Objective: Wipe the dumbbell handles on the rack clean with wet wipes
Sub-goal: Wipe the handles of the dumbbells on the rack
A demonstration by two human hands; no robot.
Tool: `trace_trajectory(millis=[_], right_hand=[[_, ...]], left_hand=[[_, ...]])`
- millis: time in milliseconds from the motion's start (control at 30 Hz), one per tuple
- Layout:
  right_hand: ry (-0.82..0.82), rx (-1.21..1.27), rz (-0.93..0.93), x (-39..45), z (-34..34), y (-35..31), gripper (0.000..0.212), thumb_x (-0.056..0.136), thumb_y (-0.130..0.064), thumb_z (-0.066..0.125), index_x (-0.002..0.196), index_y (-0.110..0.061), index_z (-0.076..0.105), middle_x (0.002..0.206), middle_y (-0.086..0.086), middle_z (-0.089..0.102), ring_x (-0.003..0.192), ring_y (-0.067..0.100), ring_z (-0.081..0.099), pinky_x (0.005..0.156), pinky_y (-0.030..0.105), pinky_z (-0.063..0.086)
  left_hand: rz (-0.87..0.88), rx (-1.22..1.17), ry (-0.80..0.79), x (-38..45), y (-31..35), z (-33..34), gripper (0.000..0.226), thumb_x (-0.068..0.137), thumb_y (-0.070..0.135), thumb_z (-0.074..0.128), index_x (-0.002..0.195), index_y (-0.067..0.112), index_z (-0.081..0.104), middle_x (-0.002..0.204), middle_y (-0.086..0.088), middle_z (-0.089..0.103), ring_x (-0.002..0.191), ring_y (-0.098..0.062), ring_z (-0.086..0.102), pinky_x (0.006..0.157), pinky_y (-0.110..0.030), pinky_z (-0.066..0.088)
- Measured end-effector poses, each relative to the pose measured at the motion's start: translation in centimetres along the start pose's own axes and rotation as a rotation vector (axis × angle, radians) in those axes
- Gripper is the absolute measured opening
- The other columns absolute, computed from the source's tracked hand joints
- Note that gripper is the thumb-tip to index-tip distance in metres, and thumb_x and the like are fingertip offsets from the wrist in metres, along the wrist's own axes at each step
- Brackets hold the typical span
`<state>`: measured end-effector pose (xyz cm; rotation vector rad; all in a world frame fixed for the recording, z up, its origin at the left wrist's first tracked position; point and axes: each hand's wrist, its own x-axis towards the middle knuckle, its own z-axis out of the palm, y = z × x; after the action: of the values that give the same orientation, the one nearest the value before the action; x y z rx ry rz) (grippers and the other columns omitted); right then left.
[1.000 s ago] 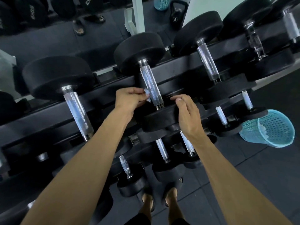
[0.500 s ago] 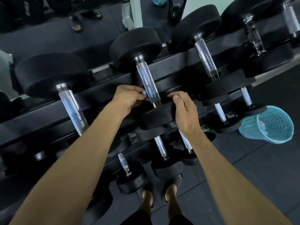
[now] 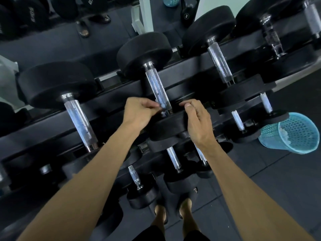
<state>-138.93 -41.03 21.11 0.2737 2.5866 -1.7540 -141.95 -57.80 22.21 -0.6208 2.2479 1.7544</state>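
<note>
Mid-wipe on centre dumbbell handle, top row of rack. Left hand pinches small wet wipe against lower end of handle, fingers curled on it. Right hand just beside handle on other side, fingers loosely curled, holding nothing visible, resting near front weight head. Hands apart, handle between them.

Risks, as judgement: wipe tiny and mostly hidden, could slip out of pinch and drop behind lower rows; knurled grip could snag or shred it; upper part of handle likely missed if stroke stays low; dumbbell could roll if pushed sideways, feet directly below.

Counts: top-row handles visible, five; lower-row handles, about six, some cut off; one wipe; one blue mesh basket on floor at right; two hands.
</note>
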Motion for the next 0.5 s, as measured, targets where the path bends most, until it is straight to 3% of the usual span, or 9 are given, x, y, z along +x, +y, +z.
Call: trace_trajectory(millis=[133,300,500], right_hand=[[-0.014,-0.016,0.005,0.0,-0.1,0.0,0.035,0.093,-0.035,0.038,0.099,-0.02,0.069,0.095,-0.015,0.061,0.095,0.0,0.054,0.085,0.016,0.039],[0.014,-0.019,0.005,0.0,0.1,0.2,0.035,0.093,-0.033,0.039,0.098,-0.018,0.07,0.091,-0.015,0.061,0.091,0.001,0.054,0.082,0.018,0.039],[0.007,-0.016,0.012,0.1,0.2,0.1,0.035,0.093,-0.034,0.038,0.098,-0.018,0.069,0.09,-0.016,0.059,0.089,0.0,0.053,0.081,0.018,0.038]], left_hand=[[0.031,-0.202,0.111,2.0,1.8,-0.6,0.021,0.074,-0.003,0.08,0.069,0.014,0.069,0.063,0.005,0.07,0.057,-0.005,0.065,0.065,-0.018,0.055],[0.021,0.06,-0.074,-0.5,0.3,0.1,0.025,0.078,-0.005,0.077,0.066,0.014,0.067,0.06,0.014,0.066,0.052,0.01,0.058,0.062,-0.013,0.048],[0.058,-0.164,0.075,1.6,1.2,-0.2,0.023,0.075,-0.007,0.078,0.069,0.013,0.068,0.061,0.009,0.07,0.059,-0.002,0.066,0.064,-0.016,0.053]])
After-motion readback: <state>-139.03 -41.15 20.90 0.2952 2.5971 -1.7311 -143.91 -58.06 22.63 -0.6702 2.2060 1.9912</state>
